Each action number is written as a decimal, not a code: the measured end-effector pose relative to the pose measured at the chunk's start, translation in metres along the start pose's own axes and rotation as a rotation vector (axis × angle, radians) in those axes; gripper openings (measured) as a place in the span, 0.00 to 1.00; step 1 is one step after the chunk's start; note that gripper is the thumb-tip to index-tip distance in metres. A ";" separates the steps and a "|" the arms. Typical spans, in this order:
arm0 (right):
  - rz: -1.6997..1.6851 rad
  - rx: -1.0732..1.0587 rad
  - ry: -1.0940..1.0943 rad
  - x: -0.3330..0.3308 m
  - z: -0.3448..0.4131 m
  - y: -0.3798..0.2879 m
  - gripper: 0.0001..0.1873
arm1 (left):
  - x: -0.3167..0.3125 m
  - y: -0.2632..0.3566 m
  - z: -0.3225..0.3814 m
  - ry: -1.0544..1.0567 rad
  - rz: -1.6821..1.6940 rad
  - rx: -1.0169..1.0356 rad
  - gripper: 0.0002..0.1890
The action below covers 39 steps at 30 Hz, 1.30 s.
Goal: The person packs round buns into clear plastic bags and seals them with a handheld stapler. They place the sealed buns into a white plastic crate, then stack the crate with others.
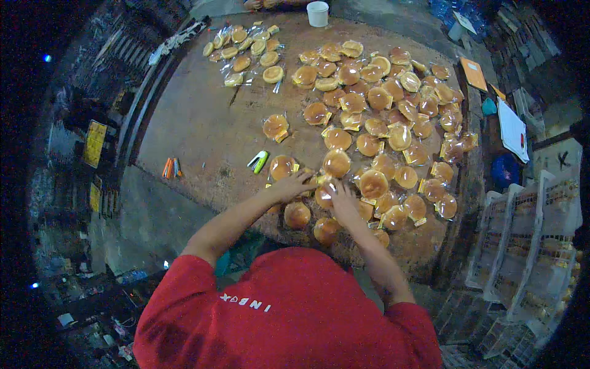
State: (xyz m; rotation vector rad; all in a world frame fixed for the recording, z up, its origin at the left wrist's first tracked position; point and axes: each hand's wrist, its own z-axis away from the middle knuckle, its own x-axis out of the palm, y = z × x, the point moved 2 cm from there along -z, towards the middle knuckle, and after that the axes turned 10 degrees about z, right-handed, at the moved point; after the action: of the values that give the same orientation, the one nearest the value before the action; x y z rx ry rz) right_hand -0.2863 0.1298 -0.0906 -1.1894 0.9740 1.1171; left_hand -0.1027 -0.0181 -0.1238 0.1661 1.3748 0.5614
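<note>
Many round golden buns in clear plastic bags with yellow labels (354,102) are spread over the middle and right of a brown table (193,120). My left hand (295,183) reaches in from the left, its fingers at the top edge of one bagged bun (325,193). On that same bun's right side lie the fingers of my right hand (343,198); the bun sits between the two hands. Just left of my hands is another bagged bun (282,167), and below them one more (297,215). A green stapler (259,162) rests to the left.
Paler bagged buns (242,50) lie at the far left. Several orange and dark small tools or pens (172,167) sit near the left edge. A white tub (317,14) stands at the far edge, close to another person's arms (276,3). White crates (516,240) are at the right.
</note>
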 end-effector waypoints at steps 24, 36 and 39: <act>-0.134 1.067 0.312 0.056 0.173 0.010 0.32 | -0.016 0.098 -0.056 0.070 0.232 0.237 0.21; 0.354 0.299 0.042 -0.024 0.142 0.122 0.47 | 0.044 0.136 -0.081 -0.333 -0.135 0.551 0.24; 0.134 0.430 0.024 -0.028 0.152 0.147 0.47 | 0.022 0.142 -0.107 -0.082 -0.023 0.317 0.29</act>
State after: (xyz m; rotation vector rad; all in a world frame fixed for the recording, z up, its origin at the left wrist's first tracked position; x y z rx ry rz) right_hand -0.4359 0.2805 -0.0716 -0.7998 1.2533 0.9356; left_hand -0.2426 0.0917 -0.1042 0.4245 1.3770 0.3108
